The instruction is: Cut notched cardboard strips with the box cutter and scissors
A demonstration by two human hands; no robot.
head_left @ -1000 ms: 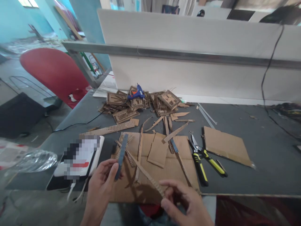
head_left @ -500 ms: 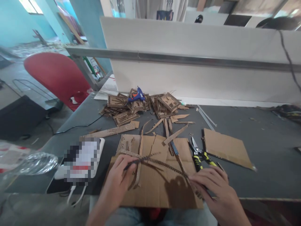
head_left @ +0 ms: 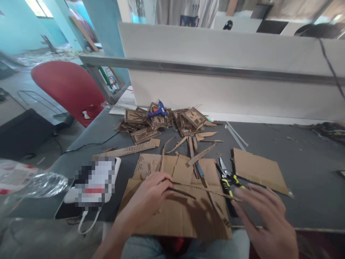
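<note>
My left hand (head_left: 152, 196) is closed on thin corrugated cardboard strips; a dark strip (head_left: 184, 193) sticks out to the right from beneath its fingers. A longer, lighter strip (head_left: 206, 189) stretches from there to my right hand (head_left: 265, 210). The right hand is smeared by motion, with the strip's end between thumb and fingers; whether they grip it is unclear. Under the hands lies a brown cardboard sheet (head_left: 172, 225). Another strip (head_left: 215, 205) rests slantwise on it. Snips with black and yellow handles (head_left: 225, 176) lie with parted blades near the right hand.
Small cardboard frames (head_left: 144, 135) are piled at the back, with a blue glue gun (head_left: 161, 109) on top. A phone (head_left: 99, 180) with a white cable is at left. A cardboard piece (head_left: 260, 167) lies right. A white panel (head_left: 215, 91) stands behind the table.
My left hand has moved right and closed over the strips. My right hand has shifted right, and the long strip now runs straighter toward it. The slanting strip's lower end is uncovered.
</note>
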